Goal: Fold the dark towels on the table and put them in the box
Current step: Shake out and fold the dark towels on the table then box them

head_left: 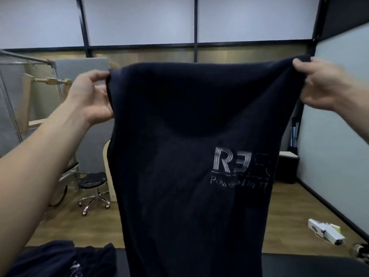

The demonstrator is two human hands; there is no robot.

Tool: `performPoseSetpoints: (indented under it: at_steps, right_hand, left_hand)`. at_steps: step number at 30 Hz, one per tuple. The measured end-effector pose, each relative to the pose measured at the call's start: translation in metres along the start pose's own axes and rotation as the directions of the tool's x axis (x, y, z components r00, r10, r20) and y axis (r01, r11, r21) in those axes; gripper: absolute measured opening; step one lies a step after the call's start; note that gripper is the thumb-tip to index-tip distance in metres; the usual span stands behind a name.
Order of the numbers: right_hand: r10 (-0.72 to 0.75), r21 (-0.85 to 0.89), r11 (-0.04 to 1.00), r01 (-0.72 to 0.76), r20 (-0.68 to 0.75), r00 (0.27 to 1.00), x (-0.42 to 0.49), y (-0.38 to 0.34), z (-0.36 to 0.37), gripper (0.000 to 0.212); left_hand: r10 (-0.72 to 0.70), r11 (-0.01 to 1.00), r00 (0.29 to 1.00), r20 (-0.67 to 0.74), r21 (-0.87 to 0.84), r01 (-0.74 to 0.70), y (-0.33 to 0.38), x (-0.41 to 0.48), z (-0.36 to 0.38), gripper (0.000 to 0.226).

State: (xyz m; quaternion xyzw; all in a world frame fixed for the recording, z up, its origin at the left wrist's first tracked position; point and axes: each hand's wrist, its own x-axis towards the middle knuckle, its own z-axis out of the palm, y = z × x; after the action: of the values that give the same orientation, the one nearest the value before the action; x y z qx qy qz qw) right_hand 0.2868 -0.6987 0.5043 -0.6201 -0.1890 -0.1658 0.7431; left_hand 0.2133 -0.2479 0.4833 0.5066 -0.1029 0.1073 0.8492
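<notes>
A dark navy towel (179,146) with a pale embroidered logo hangs full length in front of me, held up high in the air. My left hand (89,96) pinches its upper left corner and my right hand (323,84) grips the upper right corner. The towel's lower end drops down to the black table (299,264) and out of view. A heap of more dark towels (60,258) lies on the table at the lower left. No box shows in this view.
Beyond the table, a black stool on castors (92,188) stands on the wooden floor at the left. White cartons (327,230) lie on the floor at the right. Metal racks and grey panels fill the left; a partition wall runs along the right.
</notes>
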Motion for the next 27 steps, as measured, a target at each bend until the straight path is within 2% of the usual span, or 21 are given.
performPoseSetpoints:
  at_steps: [2,3,5,6,7,9,11,13,15,18,21,24,25,27]
  right_hand:
    - [0.024,-0.104,0.994,-0.019,0.052,0.998,-0.001,-0.002,0.009,0.016]
    - [0.032,-0.142,0.99,-0.021,0.072,0.997,-0.001,0.001,0.012,0.017]
    - [0.048,-0.161,0.986,-0.031,0.101,0.994,-0.002,0.013,0.019,0.019]
    - [0.051,-0.154,0.987,-0.036,0.095,0.994,-0.003,0.018,0.021,0.02]
    - [0.045,-0.134,0.99,-0.034,0.076,0.996,-0.002,0.02,0.021,0.021]
    - [0.036,-0.083,0.996,-0.034,0.026,0.999,0.002,0.017,0.013,0.023]
    - [0.018,-0.097,0.995,-0.02,-0.018,1.0,0.008,0.014,0.0,0.021]
    - [-0.01,-0.157,0.988,-0.001,-0.07,0.998,0.012,0.011,-0.008,0.023]
    - [-0.045,-0.203,0.979,0.022,-0.108,0.993,0.011,0.007,-0.006,0.025]
    - [-0.14,-0.239,0.966,0.101,-0.156,0.978,0.009,0.005,-0.001,0.024]
    - [-0.271,-0.24,0.947,0.212,-0.249,0.93,0.011,-0.001,0.006,0.022]
    - [-0.367,-0.221,0.927,0.304,-0.359,0.858,0.021,-0.028,0.015,0.019]
    - [-0.39,-0.213,0.919,0.332,-0.372,0.842,0.025,-0.042,0.018,0.02]
    - [-0.429,-0.181,0.903,0.389,-0.377,0.821,0.035,-0.07,0.023,0.022]
  left_hand:
    - [-0.256,0.93,0.965,0.059,0.287,0.229,-0.006,-0.005,0.018,0.039]
    - [-0.337,0.875,0.941,0.03,0.378,0.302,-0.012,-0.004,0.021,0.033]
    - [-0.339,0.83,0.936,-0.098,0.437,0.346,-0.027,-0.002,0.023,0.013]
    - [-0.284,0.845,0.949,-0.136,0.432,0.315,-0.032,0.0,0.02,0.014]
    - [-0.213,0.886,0.966,-0.145,0.389,0.253,-0.034,0.004,0.015,0.025]
    - [-0.031,0.962,0.987,-0.159,0.264,0.073,-0.026,0.009,0.003,0.039]
    - [0.17,0.954,0.962,-0.215,0.279,-0.106,-0.013,0.012,-0.008,0.045]
    - [0.332,0.858,0.929,-0.162,0.461,-0.226,-0.005,0.014,-0.01,0.048]
    - [0.413,0.701,0.91,-0.045,0.653,-0.286,0.002,0.015,-0.01,0.048]
    - [0.457,0.418,0.887,0.066,0.865,-0.279,0.02,0.016,-0.009,0.051]
    - [0.491,0.194,0.863,0.117,0.951,-0.239,0.039,0.017,0.002,0.045]
    - [0.605,0.116,0.782,0.15,0.955,-0.273,0.068,0.024,0.022,0.041]
    - [0.623,0.126,0.765,0.164,0.944,-0.305,0.079,0.026,0.031,0.041]
    - [0.632,0.211,0.757,0.163,0.905,-0.37,0.102,0.033,0.047,0.04]
